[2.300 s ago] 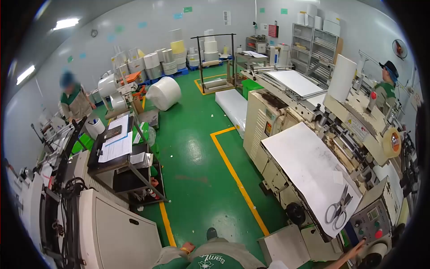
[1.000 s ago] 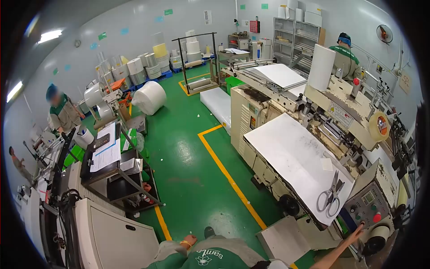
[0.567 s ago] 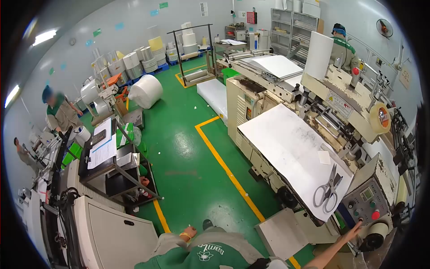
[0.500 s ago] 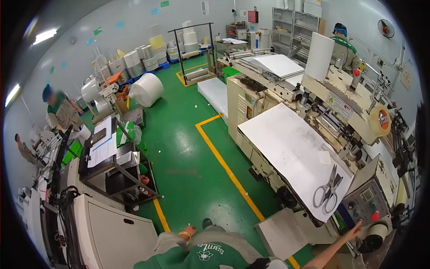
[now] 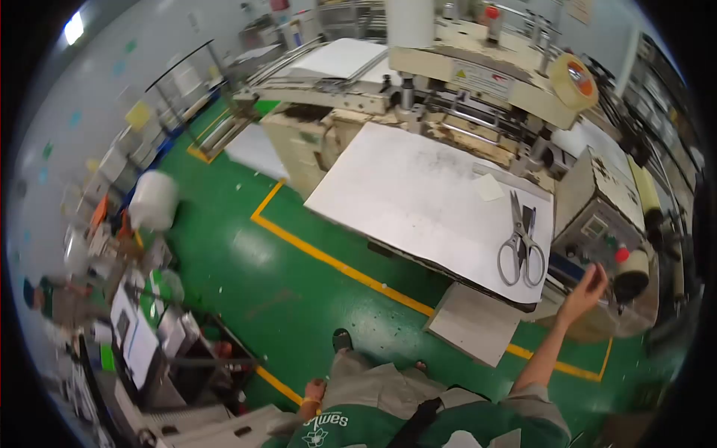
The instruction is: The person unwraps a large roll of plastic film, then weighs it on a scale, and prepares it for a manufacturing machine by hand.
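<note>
My right hand [image 5: 585,293] is raised in front of the machine's control panel [image 5: 594,237], fingers stretched out and nothing in them. Its fingertips are close below the red push button [image 5: 621,255] and beside a dark-ended roller [image 5: 632,276]. Low at my side hangs my left hand [image 5: 315,390], fingers curled in and nothing seen in them, a yellow band at the wrist. Grey-handled scissors [image 5: 521,250] lie on the white-covered table [image 5: 403,194], over a dark slim tool [image 5: 529,218]. A small pale paper square [image 5: 489,187] lies behind them.
A roll of tape [image 5: 573,81] hangs on the machine head. Beneath the table juts a metal box-like step [image 5: 474,322]. A cart with papers [image 5: 138,336] stands at left, near a large white roll [image 5: 153,200]. Yellow lines mark the green floor; another person [image 5: 63,306] is far left.
My view has turned right and down toward the machine. My right hand has come off the panel's lower edge and lifted, fingers extended. My left hand still hangs low.
</note>
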Available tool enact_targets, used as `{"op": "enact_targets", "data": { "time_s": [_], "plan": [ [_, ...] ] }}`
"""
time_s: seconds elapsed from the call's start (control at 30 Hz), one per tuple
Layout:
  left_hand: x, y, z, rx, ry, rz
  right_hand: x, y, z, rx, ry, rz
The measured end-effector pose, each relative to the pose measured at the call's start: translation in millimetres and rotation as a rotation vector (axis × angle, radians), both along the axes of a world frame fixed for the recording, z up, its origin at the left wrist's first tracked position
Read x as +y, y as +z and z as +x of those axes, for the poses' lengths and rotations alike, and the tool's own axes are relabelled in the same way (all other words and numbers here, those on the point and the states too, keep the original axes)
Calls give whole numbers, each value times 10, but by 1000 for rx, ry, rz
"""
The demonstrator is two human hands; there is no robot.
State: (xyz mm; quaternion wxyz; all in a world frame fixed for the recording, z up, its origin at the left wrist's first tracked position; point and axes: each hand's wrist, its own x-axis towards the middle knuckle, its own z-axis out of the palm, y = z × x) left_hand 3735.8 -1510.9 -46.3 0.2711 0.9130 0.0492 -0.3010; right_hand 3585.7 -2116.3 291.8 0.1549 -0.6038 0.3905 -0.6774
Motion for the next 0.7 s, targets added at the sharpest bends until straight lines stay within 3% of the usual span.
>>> {"op": "enact_targets", "data": {
  "time_s": [0.03, 0.1, 0.13, 0.2, 0.27, 0.37, 0.4, 0.47, 0.53, 0.6, 0.67, 0.7],
  "plan": [
    [-29, 237, 145, -29, 20, -35, 245, 210, 180, 86, 223, 110],
    [118, 105, 684, -46, 236, -127, 672, 594, 584, 523, 364, 272],
    [245, -85, 1105, -182, 201, -126, 784, 598, 754, 699, 321, 199],
    [161, 245, 2024, -474, 139, -177, 836, 545, 869, 1077, 226, 172],
    [-128, 882, 2945, -707, 78, -358, 845, 562, 1009, 1096, 151, 293],
    [-908, 2087, 4094, -796, -104, -574, 784, 655, 1089, 1060, 190, 397],
    [-1296, 2491, 4303, -825, -135, -761, 738, 638, 1080, 1033, 201, 414],
    [-2033, 3311, 4544, -904, -380, -871, 768, 723, 1051, 966, 199, 367],
    [-2734, 3869, 4558, -829, -503, -1086, 873, 896, 1140, 803, 216, 398],
    [-3431, 4175, 4639, -579, -610, -1270, 1124, 1150, 1316, 549, 243, 510],
    [-4078, 4556, 4612, -423, -697, -1428, 1057, 1024, 1402, 289, 369, 382],
    [-4384, 4733, 4617, -388, -738, -1445, 1145, 1069, 1522, 291, 408, 375]
  ]
}}
